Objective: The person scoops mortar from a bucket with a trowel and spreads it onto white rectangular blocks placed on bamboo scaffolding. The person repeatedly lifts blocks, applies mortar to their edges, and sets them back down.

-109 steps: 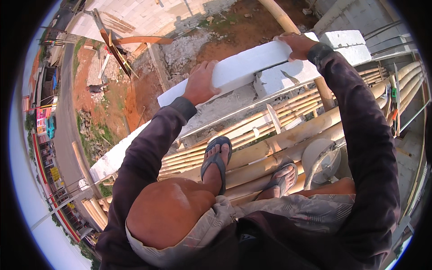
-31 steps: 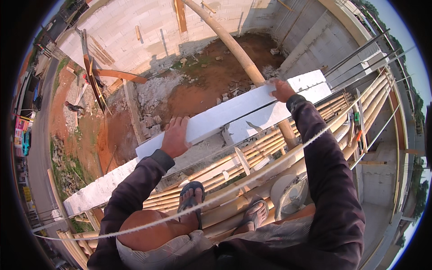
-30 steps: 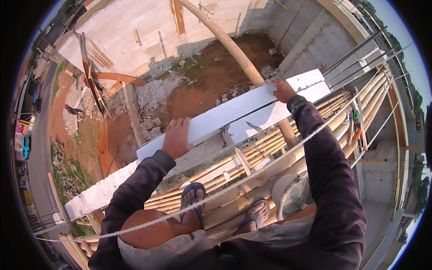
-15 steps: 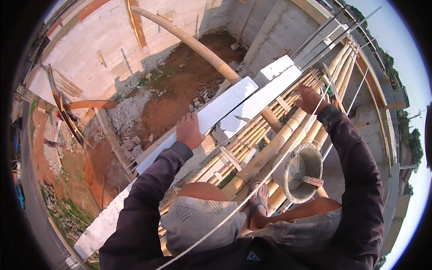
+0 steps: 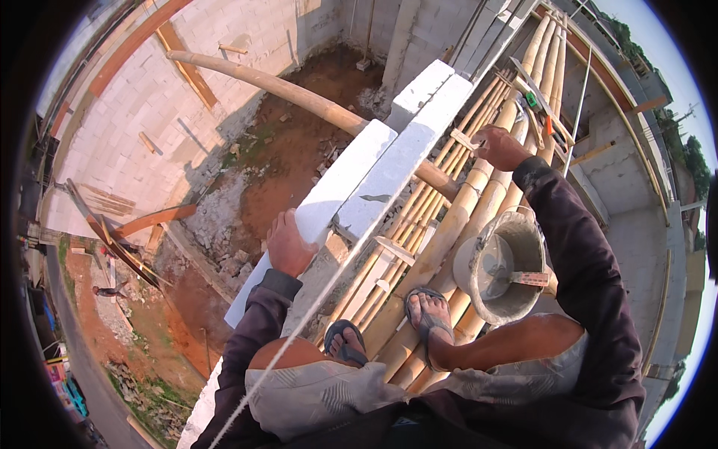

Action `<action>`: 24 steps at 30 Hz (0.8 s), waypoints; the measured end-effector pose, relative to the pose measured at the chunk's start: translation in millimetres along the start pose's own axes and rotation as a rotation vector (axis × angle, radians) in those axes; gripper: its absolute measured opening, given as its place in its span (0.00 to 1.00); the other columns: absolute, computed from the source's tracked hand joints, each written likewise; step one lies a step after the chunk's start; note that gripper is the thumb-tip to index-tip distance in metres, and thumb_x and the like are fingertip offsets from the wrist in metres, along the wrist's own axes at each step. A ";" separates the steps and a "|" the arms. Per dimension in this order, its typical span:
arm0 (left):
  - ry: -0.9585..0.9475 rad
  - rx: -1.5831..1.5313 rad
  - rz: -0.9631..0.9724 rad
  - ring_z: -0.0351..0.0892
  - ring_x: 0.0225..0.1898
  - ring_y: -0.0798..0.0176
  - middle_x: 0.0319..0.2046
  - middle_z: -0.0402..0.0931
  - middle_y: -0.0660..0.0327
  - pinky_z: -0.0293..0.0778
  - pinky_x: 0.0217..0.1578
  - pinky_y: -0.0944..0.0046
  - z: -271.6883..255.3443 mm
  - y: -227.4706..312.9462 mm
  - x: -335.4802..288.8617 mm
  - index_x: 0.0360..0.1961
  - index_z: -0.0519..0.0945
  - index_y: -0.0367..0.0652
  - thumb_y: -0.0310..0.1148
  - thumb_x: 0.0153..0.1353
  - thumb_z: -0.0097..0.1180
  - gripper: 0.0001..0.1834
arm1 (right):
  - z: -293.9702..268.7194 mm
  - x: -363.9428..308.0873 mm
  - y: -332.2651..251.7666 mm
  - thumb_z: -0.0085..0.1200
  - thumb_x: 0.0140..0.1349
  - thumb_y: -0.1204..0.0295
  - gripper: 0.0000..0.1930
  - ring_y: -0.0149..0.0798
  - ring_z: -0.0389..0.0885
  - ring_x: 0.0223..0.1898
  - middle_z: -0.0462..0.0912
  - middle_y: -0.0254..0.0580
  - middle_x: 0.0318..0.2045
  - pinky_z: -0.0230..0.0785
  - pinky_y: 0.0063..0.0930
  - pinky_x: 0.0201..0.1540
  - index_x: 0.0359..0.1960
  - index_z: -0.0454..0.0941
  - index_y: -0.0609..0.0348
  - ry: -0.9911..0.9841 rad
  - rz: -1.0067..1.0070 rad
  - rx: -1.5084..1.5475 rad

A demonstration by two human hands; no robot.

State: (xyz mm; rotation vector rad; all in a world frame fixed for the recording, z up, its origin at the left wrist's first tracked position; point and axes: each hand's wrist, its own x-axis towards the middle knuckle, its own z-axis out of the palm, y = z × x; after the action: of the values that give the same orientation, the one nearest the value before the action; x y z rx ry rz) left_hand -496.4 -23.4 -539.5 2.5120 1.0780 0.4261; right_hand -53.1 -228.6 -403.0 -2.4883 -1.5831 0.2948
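Observation:
My left hand [image 5: 290, 243] is wrapped over a long white slab-like block [image 5: 348, 165] lying slantwise along the wall top. Another white block [image 5: 407, 161] lies close along its right side, with a dark smear on its face. My right hand [image 5: 499, 148] hangs above the bamboo poles with its fingers curled; whether anything is in them is hidden. A taut pale string [image 5: 314, 310] crosses from the lower left up past the blocks, apart from the right hand. Below that hand a mortar-smeared bucket [image 5: 501, 266] holds a tool with a reddish handle [image 5: 529, 278].
My sandalled feet [image 5: 431, 318] stand on a bamboo scaffold [image 5: 449, 277]. Tools with green and orange parts [image 5: 540, 112] lie on the poles farther off. A thick bamboo pole [image 5: 299, 97] spans the deep pit of red soil [image 5: 292, 161] left of the wall.
The string has shifted left, away from my right arm to the blocks' edge. My right hand has drawn its fingers in. My left hand stays on the slab; my view has swung.

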 end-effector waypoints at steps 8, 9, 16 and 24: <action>0.005 -0.051 0.034 0.72 0.52 0.40 0.48 0.72 0.47 0.70 0.51 0.47 0.3 1.9 1.4 0.55 0.69 0.35 0.32 0.34 0.72 0.42 | -9.7 -22.3 95.8 0.62 0.57 0.65 0.15 0.52 0.85 0.44 0.86 0.52 0.41 0.74 0.43 0.53 0.41 0.85 0.61 0.203 0.198 0.048; -0.017 -0.043 0.016 0.72 0.52 0.39 0.48 0.72 0.46 0.70 0.52 0.46 -0.5 3.9 1.7 0.55 0.69 0.35 0.32 0.34 0.73 0.43 | -14.3 -27.3 118.2 0.60 0.57 0.64 0.13 0.54 0.85 0.43 0.86 0.52 0.37 0.74 0.43 0.52 0.38 0.86 0.59 0.263 0.267 0.031; -0.079 -0.022 0.037 0.69 0.53 0.37 0.48 0.70 0.44 0.66 0.55 0.44 -4.5 8.7 5.4 0.57 0.67 0.34 0.31 0.35 0.72 0.44 | 12.5 -104.1 246.8 0.57 0.56 0.62 0.14 0.60 0.83 0.45 0.85 0.57 0.37 0.76 0.48 0.50 0.37 0.86 0.57 0.427 0.794 -0.032; -0.299 -0.124 0.058 0.70 0.53 0.36 0.48 0.70 0.43 0.68 0.53 0.45 -22.9 -0.1 16.6 0.56 0.67 0.35 0.30 0.37 0.73 0.42 | 93.1 -137.7 308.4 0.55 0.57 0.66 0.14 0.60 0.83 0.46 0.85 0.59 0.39 0.75 0.47 0.53 0.38 0.85 0.61 0.338 0.952 -0.073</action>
State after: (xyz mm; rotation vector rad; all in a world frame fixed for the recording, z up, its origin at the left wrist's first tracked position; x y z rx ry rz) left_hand -495.0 -6.1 -517.3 2.4043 0.8391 0.1210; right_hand 134.6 -478.5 -561.3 -2.9537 -0.2181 -0.0798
